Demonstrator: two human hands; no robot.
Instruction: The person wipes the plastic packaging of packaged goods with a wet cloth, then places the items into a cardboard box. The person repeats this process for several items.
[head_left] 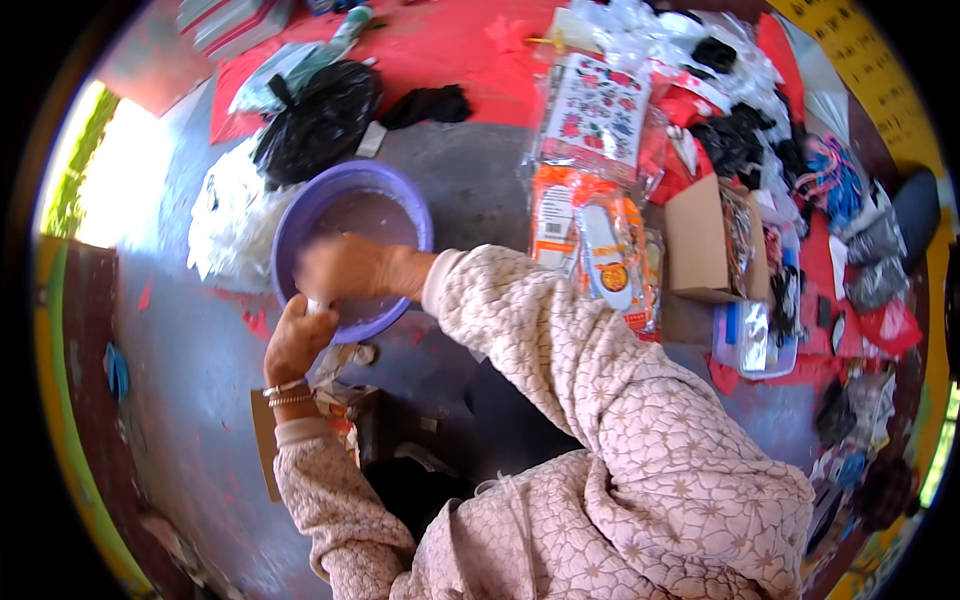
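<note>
Head view: purple basin [283,238] sits mouth-up, round. Left hand [299,338] at basin's near-left edge, fingers clamped on a small white piece [317,306]; too little shows to call its pointing or long axis. Right hand [347,270] is over the basin, blurred, can't tell its fingers. Black bag [318,125] just beyond basin, orange packets [600,252] right of it.
</note>
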